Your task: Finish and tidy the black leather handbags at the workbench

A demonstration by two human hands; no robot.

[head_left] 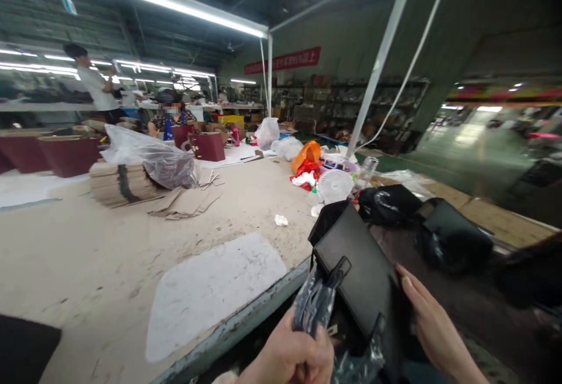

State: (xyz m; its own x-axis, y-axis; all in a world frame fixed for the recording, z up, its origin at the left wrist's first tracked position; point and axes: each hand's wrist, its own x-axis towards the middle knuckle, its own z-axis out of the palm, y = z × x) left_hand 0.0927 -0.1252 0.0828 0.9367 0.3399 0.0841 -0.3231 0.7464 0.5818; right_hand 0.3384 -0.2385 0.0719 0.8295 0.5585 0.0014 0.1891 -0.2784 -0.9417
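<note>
Hands (294, 355) gripping crinkly plastic wrap (314, 302), flat black leather bag (364, 278)

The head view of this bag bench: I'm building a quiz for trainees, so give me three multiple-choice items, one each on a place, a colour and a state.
1. Where is the small white fan?
A. on the table past the bag
B. on the floor
C. in a hand

2. What colour is the bag held by the hands?
A. red
B. black
C. white

3. What does the left hand do?
A. lies open
B. grips a clear plastic packet
C. holds the fan

Answers: 1 A, it stands on the tabletop; 2 B, its flap is black; 3 B, fingers are closed on the packet while the right hand steadies the bag.
</note>
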